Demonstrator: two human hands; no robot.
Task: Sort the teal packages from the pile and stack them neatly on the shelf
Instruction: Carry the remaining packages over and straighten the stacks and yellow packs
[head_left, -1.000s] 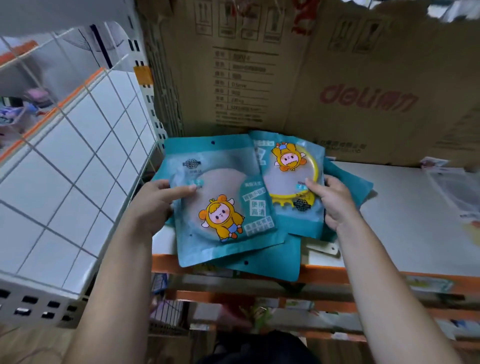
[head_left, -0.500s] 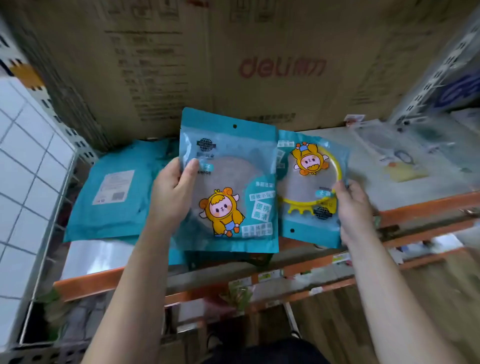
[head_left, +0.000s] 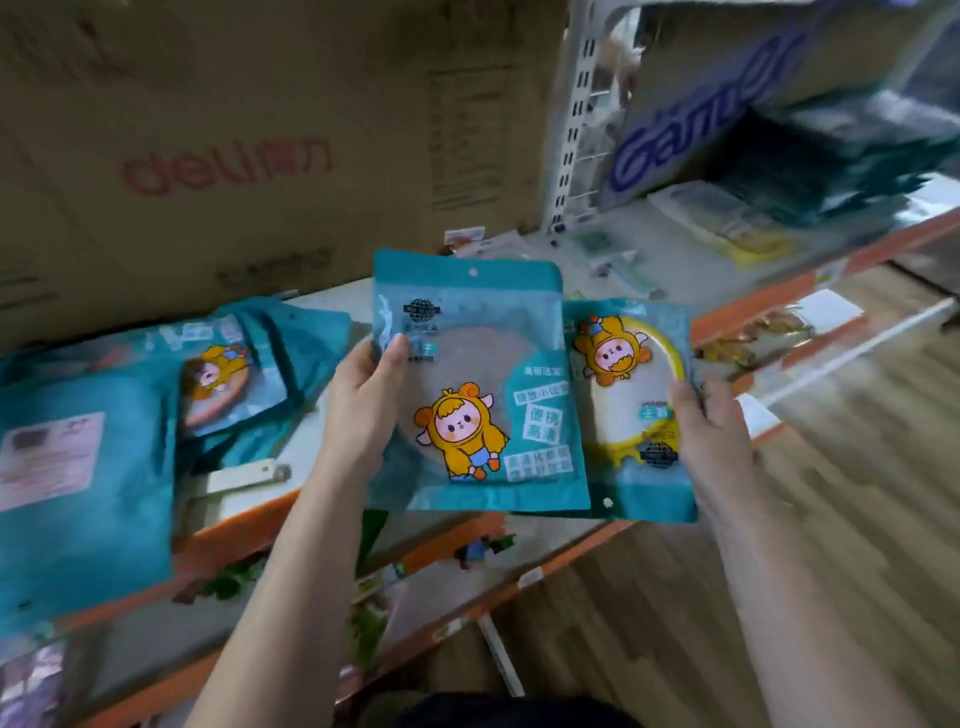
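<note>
My left hand (head_left: 363, 410) and right hand (head_left: 714, 436) each grip a teal package (head_left: 478, 384) above the white shelf (head_left: 322, 447); a blurred pile (head_left: 88, 457) lies at nine o'clock, cardboard boxes (head_left: 260, 130) behind.

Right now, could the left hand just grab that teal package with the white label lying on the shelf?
Probably not at once: the left hand already grips a teal cartoon package. The white-labelled teal package lies uncovered to its left, so once freed it likely could.
</note>
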